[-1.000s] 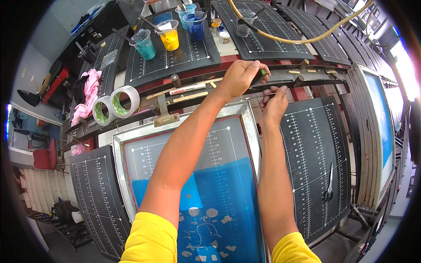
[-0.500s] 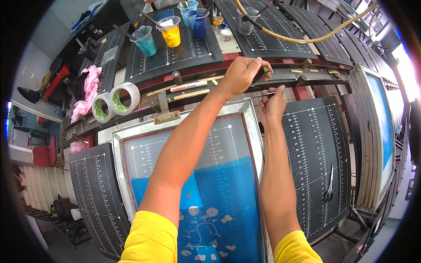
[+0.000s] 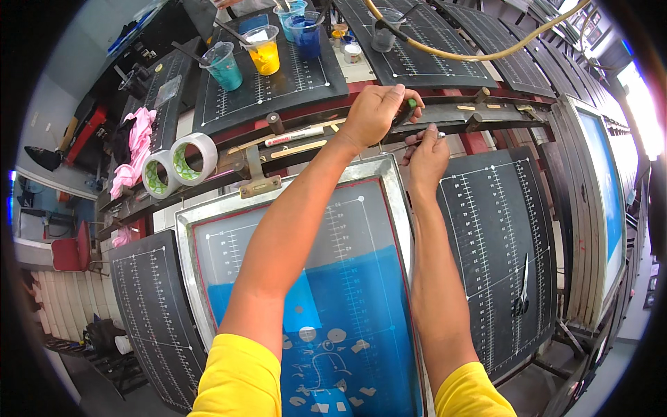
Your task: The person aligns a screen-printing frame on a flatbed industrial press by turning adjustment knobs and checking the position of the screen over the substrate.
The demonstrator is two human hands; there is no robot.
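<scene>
My left hand is closed, reaching over the far end of a metal-framed printing screen. Its fingers curl round a dark thing with a green end, mostly hidden, so I cannot tell its kind. Just right of it, past the frame's far right corner, my right hand pinches a thin metal rod that points left. The screen's mesh is grey at the far part and coated blue nearer me, with pale cut-out shapes in the blue. My left forearm crosses above the mesh and hides part of it.
Beyond the rail stand cups of teal, yellow and blue ink. Two tape rolls, a marker and a wooden stick lie along it. Scissors rest on the right board. A hose arcs overhead.
The view has shifted slightly. My right hand has moved a little up and left with the rod, closer to my left hand. The left hand keeps its grip on the green-ended thing.
</scene>
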